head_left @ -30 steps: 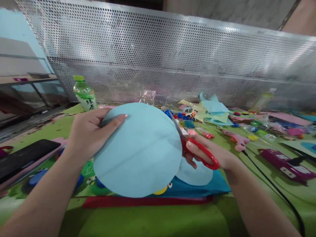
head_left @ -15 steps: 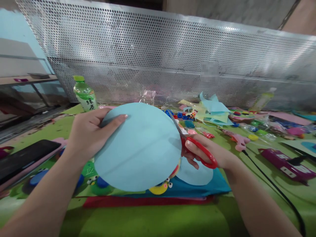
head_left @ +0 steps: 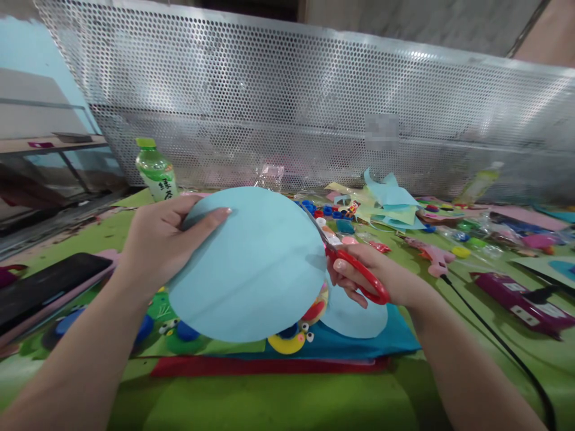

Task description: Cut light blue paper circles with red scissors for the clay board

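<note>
A large pale-blue disc (head_left: 251,269) fills the centre of the frame, raised above a green table (head_left: 269,401) and held at its upper-left edge by a left hand (head_left: 155,245), thumb pressed flat on the face, other fingers mostly hidden behind. At centre right, a right hand (head_left: 372,269) grips red-handled scissors (head_left: 372,278), fingers wrapped about the handles, the blades at the disc's right rim; how far the blades stand apart cannot be told. Over the past second the disc's lower edge has risen, baring more of a yellow crescent (head_left: 287,345) at bottom centre, while the scissors have shifted slightly leftward with the rim. The left thumb has stayed in place, so the change appears to be one of tilt, keeping the rim against the blades; no severed strip is visible. A second blue disc (head_left: 359,314) lies below the right hand, and paper scraps (head_left: 395,197) are heaped at upper right.
</note>
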{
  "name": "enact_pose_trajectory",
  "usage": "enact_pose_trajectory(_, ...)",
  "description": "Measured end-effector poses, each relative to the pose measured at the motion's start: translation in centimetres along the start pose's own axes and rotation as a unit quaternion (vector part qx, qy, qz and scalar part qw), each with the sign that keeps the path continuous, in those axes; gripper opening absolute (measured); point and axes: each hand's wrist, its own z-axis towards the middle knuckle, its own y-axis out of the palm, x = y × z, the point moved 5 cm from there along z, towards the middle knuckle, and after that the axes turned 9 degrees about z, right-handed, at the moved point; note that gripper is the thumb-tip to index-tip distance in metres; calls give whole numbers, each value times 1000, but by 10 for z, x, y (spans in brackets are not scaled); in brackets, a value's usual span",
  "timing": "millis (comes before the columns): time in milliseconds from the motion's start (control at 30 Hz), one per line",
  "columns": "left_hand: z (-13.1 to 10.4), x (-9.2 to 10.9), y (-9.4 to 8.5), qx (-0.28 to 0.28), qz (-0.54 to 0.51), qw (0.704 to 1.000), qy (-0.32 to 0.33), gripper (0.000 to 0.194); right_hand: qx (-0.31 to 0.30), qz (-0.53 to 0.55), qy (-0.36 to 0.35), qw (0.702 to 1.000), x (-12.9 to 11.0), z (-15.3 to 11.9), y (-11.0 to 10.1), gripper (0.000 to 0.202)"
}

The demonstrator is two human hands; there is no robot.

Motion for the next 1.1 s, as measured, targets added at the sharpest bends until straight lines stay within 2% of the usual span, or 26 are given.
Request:
enact_pose_trajectory(233,0,0,0,-19,-6,1000,-14,16,12,12,29,999,-3,-1,-1,42)
enact_pose_trajectory(533,2,-2,-1,-20,22,999,-27,21,9,-25,39,999,-10,-2,-1,43)
enact_pose_trajectory(767,2,-9,-5,44,1,997,-68,21,9,-12,18,1000,-13,-4,-3,41)
enact_pose_trajectory(833,4,-15,-5,55,-43,992,-101,22,9,-8,23,1000,-13,-4,-4,41)
enact_pose_trajectory(900,5,-24,-1,30,-155,974,-161,23,14,7,12,1000,-13,-4,-4,43)
enact_pose_trajectory(1000,4,-30,13,-54,-319,915,-240,19,30,43,-23,998,-15,-3,-5,45)
enact_pose_trajectory(1067,2,-29,21,-108,-345,894,-264,20,41,63,-38,996,-17,-3,-5,46)
enact_pose_trajectory(1100,0,-29,23,-124,-338,894,-267,21,45,70,-39,996,-17,-3,-5,46)
